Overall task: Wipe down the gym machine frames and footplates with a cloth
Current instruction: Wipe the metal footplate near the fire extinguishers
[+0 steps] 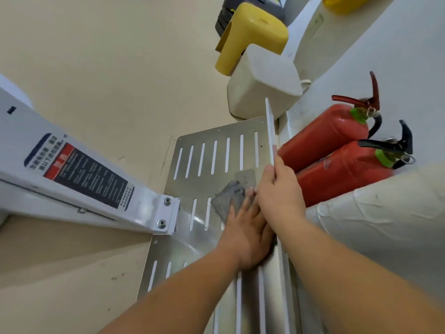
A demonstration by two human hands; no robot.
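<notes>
Wiping is under way on the footplate (192,242). The left hand (245,237), fingers straight, presses the cloth (228,198) flat at the footplate's middle. The right hand (279,196) grips the footplate's white edge strip (270,126). The frame (142,203), left of the footplate, probably remains to be wiped. Count: one cloth, one footplate, and two fire extinguishers (337,131) to the footplate's right.

A beige floor (108,56) spreads left of and beyond the left hand (243,235); a white wall (409,56) runs to the right of the right hand (279,186); two red fire extinguishers (325,133) sit side by side just right of that hand, near the wall; farther ahead a white bin (262,80) touches a yellow stool (255,30); the light is soft and even.
</notes>
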